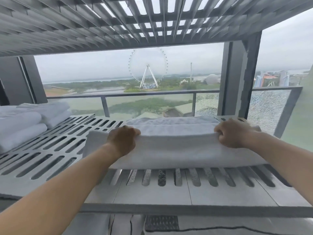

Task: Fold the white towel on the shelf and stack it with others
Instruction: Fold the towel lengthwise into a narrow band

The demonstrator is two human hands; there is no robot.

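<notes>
A white towel (176,146) lies partly folded on the grey slotted shelf (55,150), right of centre. Its near layer is lifted off the shelf, and a far layer lies flat behind it. My left hand (122,139) grips the raised fold near its left end. My right hand (232,133) grips the same fold near its right end. Both fists are closed on the cloth with knuckles up. A stack of folded white towels (28,122) sits at the shelf's far left, well apart from my hands.
Another slotted shelf (101,22) hangs close overhead. A dark upright post (240,78) stands at the back right. Behind the shelf is a glass balcony railing (149,95). The shelf's front edge (169,207) runs below my forearms.
</notes>
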